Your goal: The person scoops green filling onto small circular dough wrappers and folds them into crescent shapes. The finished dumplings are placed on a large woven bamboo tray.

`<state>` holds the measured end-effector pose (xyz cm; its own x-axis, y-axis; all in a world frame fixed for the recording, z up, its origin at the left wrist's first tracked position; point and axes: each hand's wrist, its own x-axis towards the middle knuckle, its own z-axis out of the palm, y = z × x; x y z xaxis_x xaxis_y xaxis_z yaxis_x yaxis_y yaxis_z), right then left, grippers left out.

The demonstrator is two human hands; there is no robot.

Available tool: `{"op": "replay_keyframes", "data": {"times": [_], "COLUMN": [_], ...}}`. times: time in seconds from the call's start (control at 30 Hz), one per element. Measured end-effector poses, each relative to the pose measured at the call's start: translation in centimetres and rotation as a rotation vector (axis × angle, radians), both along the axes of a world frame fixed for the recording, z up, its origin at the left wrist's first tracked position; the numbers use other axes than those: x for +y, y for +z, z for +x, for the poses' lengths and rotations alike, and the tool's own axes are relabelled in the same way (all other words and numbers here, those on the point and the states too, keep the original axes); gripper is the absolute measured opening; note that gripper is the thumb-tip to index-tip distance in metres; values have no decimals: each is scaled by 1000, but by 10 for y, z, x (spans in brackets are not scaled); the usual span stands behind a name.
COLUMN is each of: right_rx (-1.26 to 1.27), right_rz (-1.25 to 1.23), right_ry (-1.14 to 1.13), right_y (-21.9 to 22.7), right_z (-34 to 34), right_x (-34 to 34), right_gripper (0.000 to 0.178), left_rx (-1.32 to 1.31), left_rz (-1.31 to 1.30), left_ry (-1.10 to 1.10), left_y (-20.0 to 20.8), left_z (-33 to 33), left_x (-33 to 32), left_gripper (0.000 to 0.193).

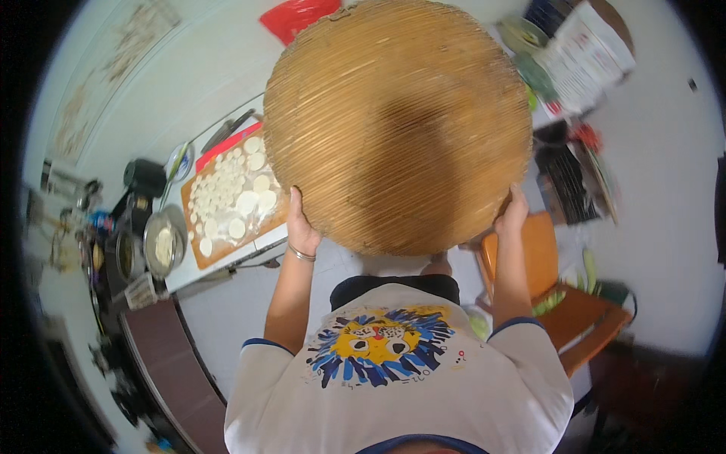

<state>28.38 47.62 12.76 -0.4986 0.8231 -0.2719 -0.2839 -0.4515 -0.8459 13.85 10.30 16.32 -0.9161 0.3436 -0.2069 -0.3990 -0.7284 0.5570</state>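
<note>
A large round tray of tightly joined reed stalks [355,129] is held up in front of me, its flat side facing me with a dark shadow across it. My left hand [304,229] grips its lower left rim, thumb against the face. On the lower right rim my right hand [513,213] is closed in the same way. The fingers of both hands are mostly hidden behind the tray. To the left, partly covered by the tray, lies a wooden board [198,253] bearing flattened dough rounds [247,202] and several small dough pieces [215,185].
A metal bowl [177,256] with a pale mass stands left of the board, near a dark pot [127,253]. An orange chair [533,242] stands at the right. Behind it are a white bag [586,57] and a black box [566,185]. A red bag [291,17] shows beyond the tray.
</note>
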Motion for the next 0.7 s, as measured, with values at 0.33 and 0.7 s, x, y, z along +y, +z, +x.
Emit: {"op": "replay_keyframes", "data": {"times": [0.33, 0.7], "right_rx": [-922, -1091], "right_rz": [1221, 739], "right_ry": [-610, -714], "right_y": [85, 2], "right_z": [99, 236], "right_x": [-136, -132], "right_gripper": [58, 58], "left_rx": [47, 193], "left_rz": [-176, -475], "left_ry": [-494, -739], "left_y": [39, 61], "left_z": [52, 169], "left_x": [24, 50], "left_gripper": [51, 37]}}
